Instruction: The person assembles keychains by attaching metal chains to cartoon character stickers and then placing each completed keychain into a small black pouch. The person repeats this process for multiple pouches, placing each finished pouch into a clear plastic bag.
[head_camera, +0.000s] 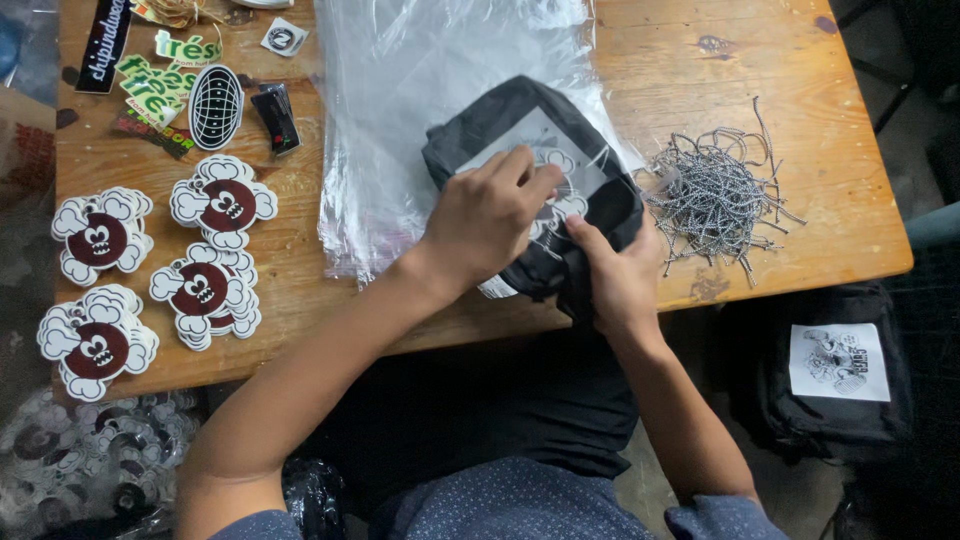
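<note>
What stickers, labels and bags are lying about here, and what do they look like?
Cloud-shaped stickers: four stacks, table's left; white edges, dark red round faces.
Oval sticker: above them; black with white grid lines.
Green-lettered stickers: top left, overlapping.
Clear plastic bags: stack at centre, under the hands.
Folded black garment: held by both hands; white square print.
Black bag: floor, right; white square label.

Black garment (520, 115), white printed panel (545, 140)
</note>
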